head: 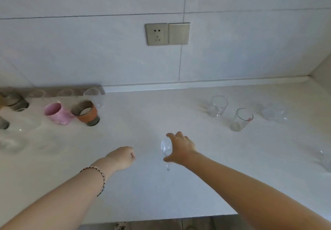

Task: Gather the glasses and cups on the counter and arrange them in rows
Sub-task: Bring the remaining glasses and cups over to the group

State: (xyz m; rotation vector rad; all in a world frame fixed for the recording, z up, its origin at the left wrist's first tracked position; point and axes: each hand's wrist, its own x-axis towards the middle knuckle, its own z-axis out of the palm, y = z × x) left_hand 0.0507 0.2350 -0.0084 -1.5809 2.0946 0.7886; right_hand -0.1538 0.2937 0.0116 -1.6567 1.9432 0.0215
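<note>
1. Left hand: fingers curled, holding nothing, over the white surface.
2. Right hand: gripped a small clear glass from above, mid-surface.
3. Clear tumbler: upright, far right.
4. Pink cup and orange-banded cup: stood side by side, far left.

Clear glass tumblers, glossy pink cup, smooth matt counter.

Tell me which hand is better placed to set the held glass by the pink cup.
Right: the right hand grips the glass; the left hand is curled and holds nothing.
</note>
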